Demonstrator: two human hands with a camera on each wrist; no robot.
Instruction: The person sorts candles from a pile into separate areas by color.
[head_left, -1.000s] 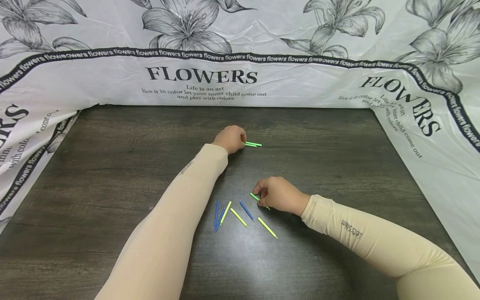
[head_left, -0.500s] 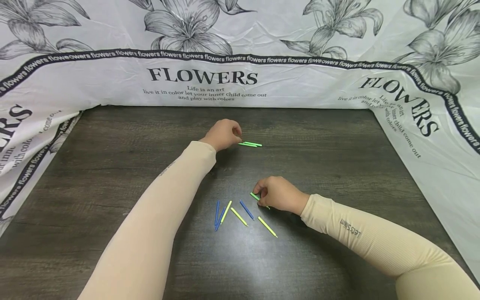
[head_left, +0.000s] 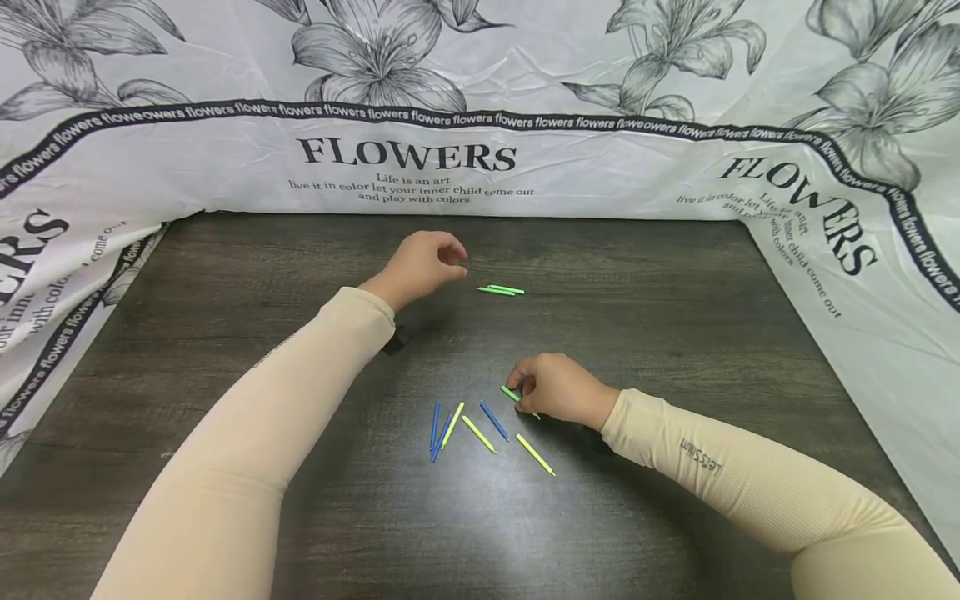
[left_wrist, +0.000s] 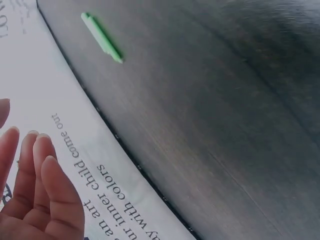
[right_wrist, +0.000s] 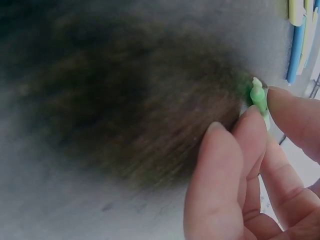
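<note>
Two green sticks [head_left: 501, 290] lie side by side at the far middle of the dark table, seen also as a green pair [left_wrist: 102, 38] in the left wrist view. My left hand [head_left: 422, 265] is raised to their left, fingers apart and holding nothing. Nearer, my right hand [head_left: 561, 390] pinches another green stick [head_left: 509, 392] between thumb and fingers. In the right wrist view the tip of that green stick [right_wrist: 258, 96] shows at the fingertips of my right hand [right_wrist: 250, 165].
Left of and below my right hand lie blue sticks [head_left: 493, 421] and yellow sticks [head_left: 536, 455], several in all. A white flower-printed cloth [head_left: 600, 179] stands along the table's back and sides.
My left hand has let go of a green stick, leaving it beside the other one, and has moved left and slightly back, its fingers spreading. My right hand stays in place.
</note>
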